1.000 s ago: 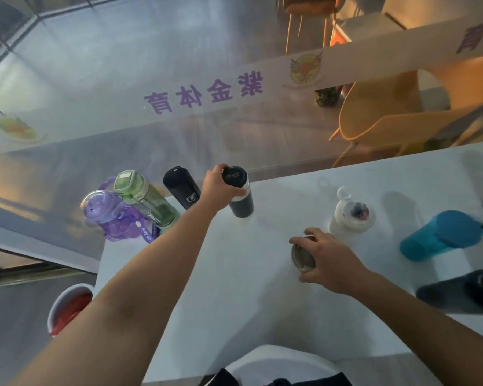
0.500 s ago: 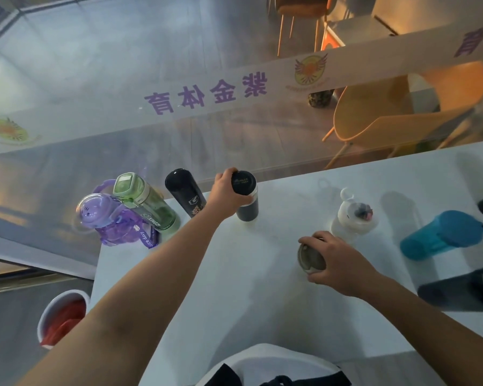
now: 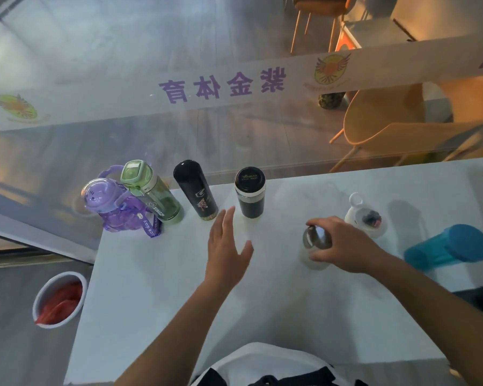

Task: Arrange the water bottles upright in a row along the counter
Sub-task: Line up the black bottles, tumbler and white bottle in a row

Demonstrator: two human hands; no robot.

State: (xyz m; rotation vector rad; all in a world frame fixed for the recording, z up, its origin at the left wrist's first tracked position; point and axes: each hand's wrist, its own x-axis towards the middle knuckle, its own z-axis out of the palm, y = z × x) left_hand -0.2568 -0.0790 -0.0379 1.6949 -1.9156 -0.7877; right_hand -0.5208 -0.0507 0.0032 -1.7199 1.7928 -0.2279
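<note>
Upright along the far edge of the white counter (image 3: 156, 288) stand a purple bottle (image 3: 109, 207), a green bottle (image 3: 154, 196), a tall black flask (image 3: 195, 189) and a short black-and-white bottle (image 3: 249, 192). My left hand (image 3: 227, 246) hovers open just in front of that short bottle, holding nothing. My right hand (image 3: 343, 246) grips a clear bottle with a metal lid (image 3: 315, 238), upright on the counter. Behind it stands a small white bottle (image 3: 365, 218). A teal bottle (image 3: 449, 246) lies on its side at the right.
A glass pane with purple lettering rises right behind the counter's far edge. A dark bottle (image 3: 480, 299) lies at the right edge, partly cut off. A white bin (image 3: 57, 299) with red contents sits on the floor at the left. Orange chairs stand beyond the glass.
My left hand has let go of the short black-and-white bottle, which now stands in the row, and has drawn back toward me. My right hand keeps its hold on the clear bottle.
</note>
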